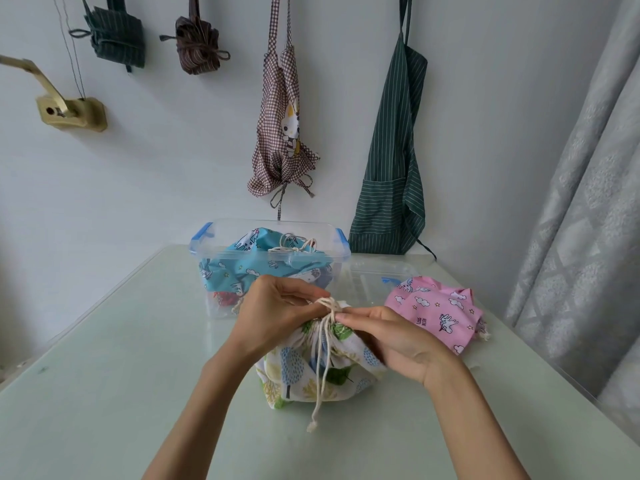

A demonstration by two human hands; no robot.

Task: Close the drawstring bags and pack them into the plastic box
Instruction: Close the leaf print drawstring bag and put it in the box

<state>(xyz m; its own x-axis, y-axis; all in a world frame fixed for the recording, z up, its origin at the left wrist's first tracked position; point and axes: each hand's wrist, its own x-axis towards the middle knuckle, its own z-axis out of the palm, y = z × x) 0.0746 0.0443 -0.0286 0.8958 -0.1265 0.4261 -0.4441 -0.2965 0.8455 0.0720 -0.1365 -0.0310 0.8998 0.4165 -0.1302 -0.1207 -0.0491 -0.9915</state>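
Note:
A white drawstring bag with a tree print (pixel 304 372) stands on the table in front of me, its neck gathered. My left hand (pixel 273 315) pinches the cream cord (pixel 320 368) at the gathered neck. My right hand (pixel 388 336) pinches the same neck from the right, fingertips meeting the cord. Loose cord ends hang down the bag's front to the table. Behind stands a clear plastic box (pixel 221 251) with blue latches, holding a blue unicorn-print bag (pixel 249 265) with its cord tied. A pink unicorn-print bag (pixel 440 313) lies to the right.
The box's clear lid (pixel 377 275) lies flat to the right of the box, partly under the pink bag. Aprons and bundled cloths hang on the wall behind. A grey curtain (pixel 581 237) falls along the table's right edge. The pale green table (pixel 104 393) spreads to my left.

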